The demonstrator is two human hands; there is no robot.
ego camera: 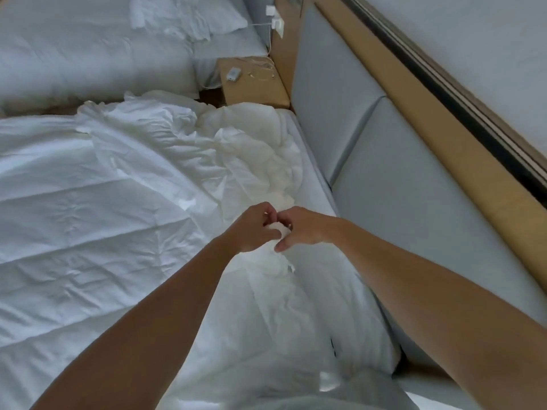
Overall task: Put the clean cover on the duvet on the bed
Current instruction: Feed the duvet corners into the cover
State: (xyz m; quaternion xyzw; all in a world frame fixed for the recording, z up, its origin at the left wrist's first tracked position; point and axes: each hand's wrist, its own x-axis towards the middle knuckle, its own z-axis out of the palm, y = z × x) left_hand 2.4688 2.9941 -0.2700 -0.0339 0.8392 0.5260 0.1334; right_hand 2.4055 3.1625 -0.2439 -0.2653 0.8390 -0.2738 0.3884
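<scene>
My left hand and right hand are both curled tight, pinching one bunched-up bit of cover near the headboard. The duvet lies spread over the bed.

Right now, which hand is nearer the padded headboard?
Right. The right hand pinches the bunched white fabric on the side toward the headboard; the left hand pinches it just beyond, farther away.
</scene>
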